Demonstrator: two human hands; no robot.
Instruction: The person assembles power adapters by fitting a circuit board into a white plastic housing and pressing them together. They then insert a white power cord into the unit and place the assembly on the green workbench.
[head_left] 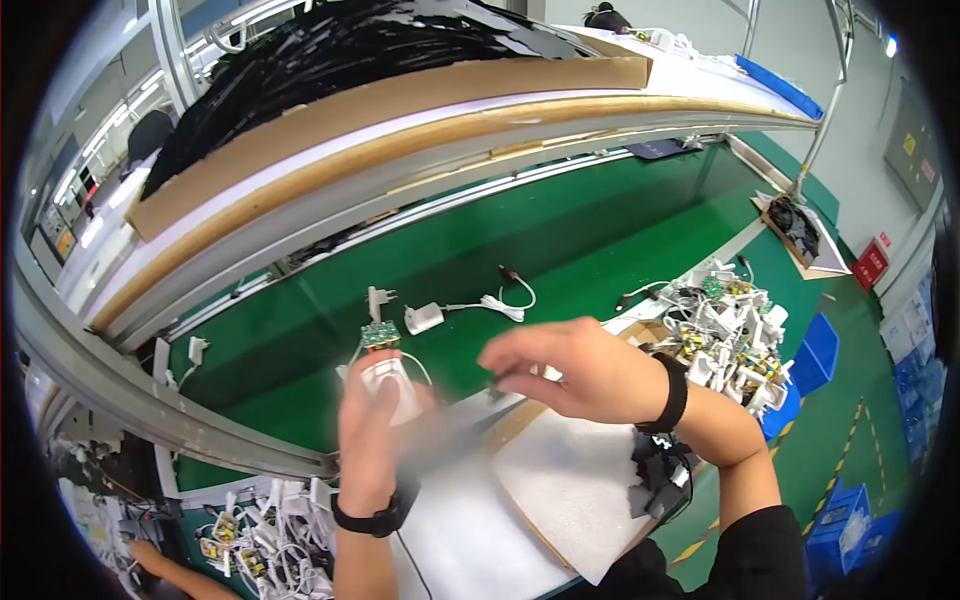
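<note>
Centrally, by the motion-blurred left hand, a white casing is gripped below a circuit board; whether anything is pinched by the curled right hand cannot be told. Lettering on a red box cannot be read.

The casing was formed of plastic; the green worktop was finished smooth and glossy; the box was made of matt cardboard; the post was built of metal.

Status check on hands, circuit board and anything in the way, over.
Left hand around white casing; right hand blurred, grip unclear. Green circuit board at the casing's far end, contact unclear. White adapter close on its right, seemingly not blocking.
</note>
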